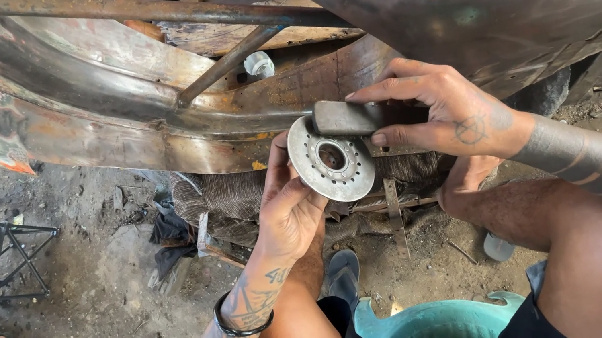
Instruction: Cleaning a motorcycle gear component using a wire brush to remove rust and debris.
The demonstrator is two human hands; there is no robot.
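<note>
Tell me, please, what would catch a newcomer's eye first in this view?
First, at the centre, the round perforated metal disc, steadied from below by the left hand while the right hand presses a grey metal block against its upper edge. Behind and above them spreads the large rusty sheet-metal body, crossed by a thin steel bar. Low in the middle, between the person's knees, sits a teal plastic tub.

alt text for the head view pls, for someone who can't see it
Seen from above, a seated person's left hand holds a round metal disc with a centre hole against a rusty metal frame, while the right hand presses a grey metal block to its top edge. Below are bare knees, a teal tub and a dirt floor.
</note>
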